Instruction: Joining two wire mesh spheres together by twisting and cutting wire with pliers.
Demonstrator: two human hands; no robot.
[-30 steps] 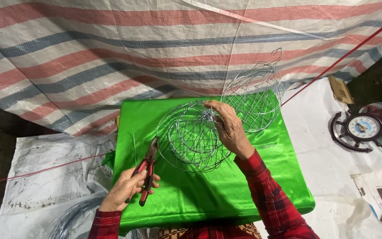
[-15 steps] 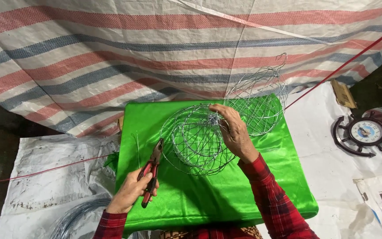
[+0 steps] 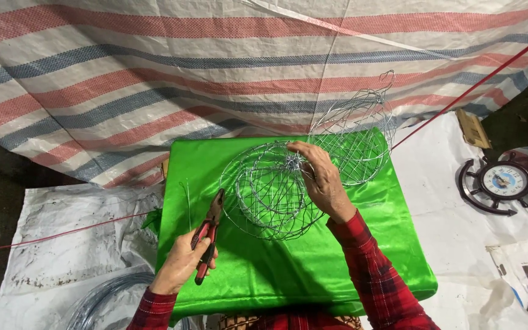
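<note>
Two wire baskets on one green satin cloth (image 3: 288, 275): round wire basket (image 3: 270, 192) near the cloth's middle, taller wire basket (image 3: 359, 137) at the far right corner, tilted and leaning past the far edge. One pair of red-handled pliers (image 3: 208, 235), one wall clock (image 3: 503, 182) off the cloth's right edge on a white sheet, one coil of wire (image 3: 102, 299) off the near left corner.

Right hand (image 3: 324, 180) arched over the round basket's right rim, fingers curled and pinching the wires at the top. Left hand (image 3: 183, 263) near the left edge, palm inward, closed around the pliers' handles, nose pointing toward the round basket. Both forearms in red plaid sleeves.
</note>
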